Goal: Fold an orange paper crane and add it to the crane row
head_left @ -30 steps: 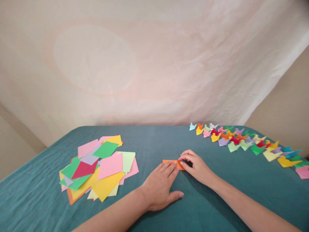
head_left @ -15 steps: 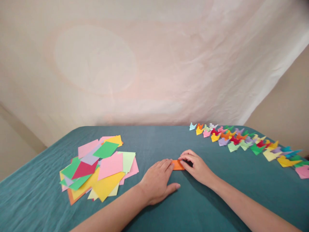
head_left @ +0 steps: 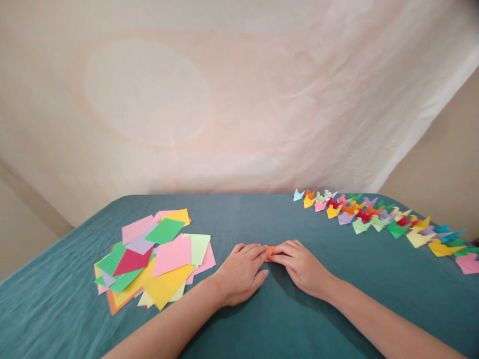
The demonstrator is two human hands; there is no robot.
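Observation:
A small folded strip of orange paper (head_left: 270, 253) lies on the cloth between my hands, mostly covered by fingers. My left hand (head_left: 243, 273) rests palm down, its fingertips flat over the paper's left end and its thumb held apart. With bent fingers, my right hand (head_left: 299, 264) pinches the paper's right end, fingertips almost meeting those of the left. The fold lines under the fingers are hidden.
To the left spreads a loose pile of coloured paper squares (head_left: 172, 257). Rows of small folded paper birds (head_left: 361, 225) stand at the back right of the green cloth-covered table (head_left: 239, 214). Behind it hangs a pale curtain (head_left: 254, 109).
My right hand has moved left along the orange paper, closing in on the left fingertips. Less of the paper shows. My left thumb has drawn in a little.

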